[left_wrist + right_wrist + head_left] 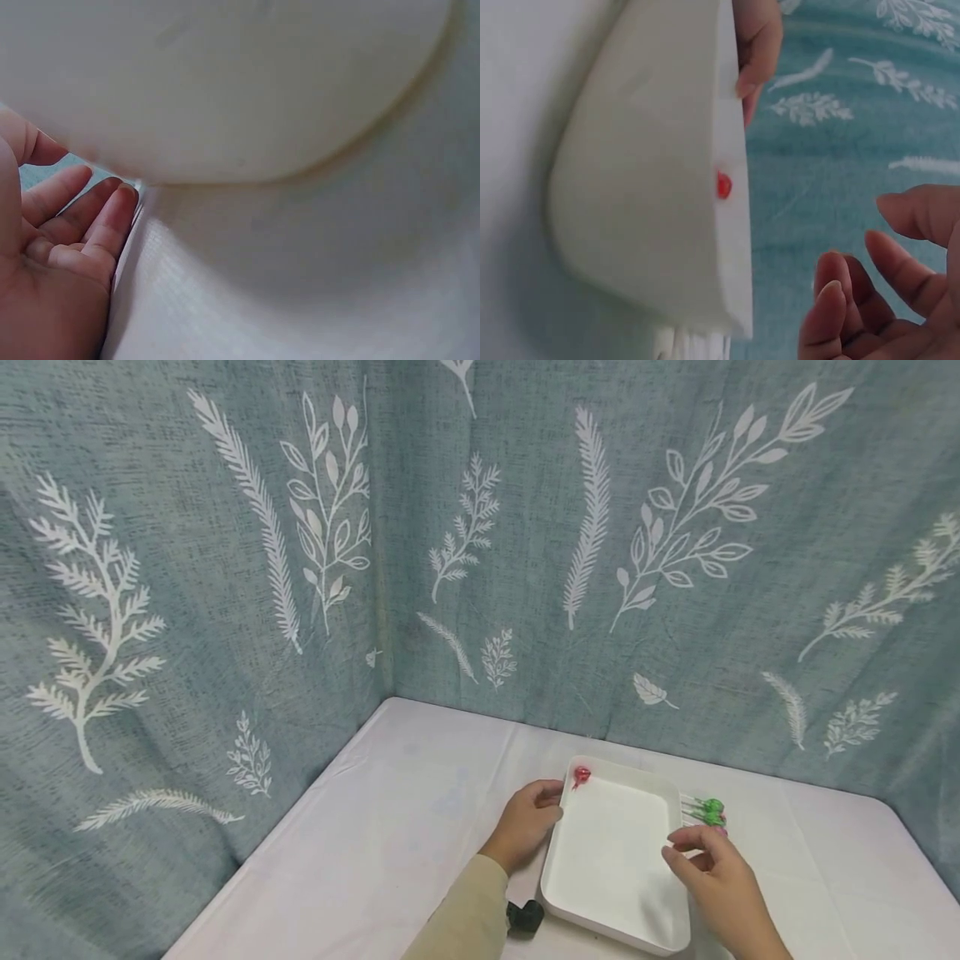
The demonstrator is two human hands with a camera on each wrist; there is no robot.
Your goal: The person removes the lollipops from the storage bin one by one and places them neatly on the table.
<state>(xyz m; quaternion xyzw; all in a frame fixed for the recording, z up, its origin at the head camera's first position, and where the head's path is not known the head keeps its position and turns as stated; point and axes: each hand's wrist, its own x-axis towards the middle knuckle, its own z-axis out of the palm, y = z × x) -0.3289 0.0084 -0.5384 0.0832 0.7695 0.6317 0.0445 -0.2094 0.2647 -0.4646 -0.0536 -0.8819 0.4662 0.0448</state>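
Observation:
A white rectangular tray [615, 843] lies on the table with a red-wrapped lollipop [582, 773] in its far left corner. At the tray's left side my left hand [528, 818] holds the rim, thumb at the edge and fingers against the outer wall. My right hand [712, 877] hovers by the right rim, its fingers loosely bent and apart from the thumb, with nothing between them. Just beyond it, green-wrapped lollipops [708, 810] lie outside the tray, sticks toward its right wall. A pink one [722, 831] shows partly behind the right hand's fingers.
A white cloth [420, 802] covers the table. Blue-green curtains [495, 543] with white leaf prints stand along its back and left edges. A black device [525, 917] sits by the left wrist, close to the tray's near left corner.

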